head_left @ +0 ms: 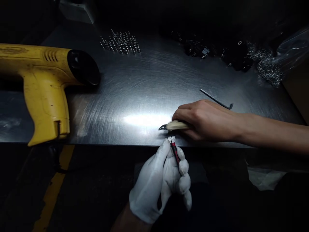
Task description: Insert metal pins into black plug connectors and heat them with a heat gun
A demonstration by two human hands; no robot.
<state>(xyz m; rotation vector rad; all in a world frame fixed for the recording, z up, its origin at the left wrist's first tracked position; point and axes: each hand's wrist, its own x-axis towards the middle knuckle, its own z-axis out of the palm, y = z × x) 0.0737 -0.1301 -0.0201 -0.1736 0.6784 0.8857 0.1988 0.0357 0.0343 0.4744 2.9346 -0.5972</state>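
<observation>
Pinching a small red-and-black part [174,151] in my gloved left hand [164,177], cream-handled pliers [177,125] held tight in my bare right hand [205,119], both by the metal table's [116,96] near edge, hex key [215,99] beyond.

Lower middle and right of the frame: two hands, one left hand [154,175] and one right hand [205,119]. Just right of centre: one pair of pliers [177,125], one red-and-black piece [174,149] and one hex key [216,99]. Left: one heat gun [45,93]. Upper middle: several dozen small metal pins [124,44], too crowded for an exact count. Upper right: one clear bag [294,43], many tiny shiny pieces [269,69], several black parts [238,58], too dim to number.
</observation>
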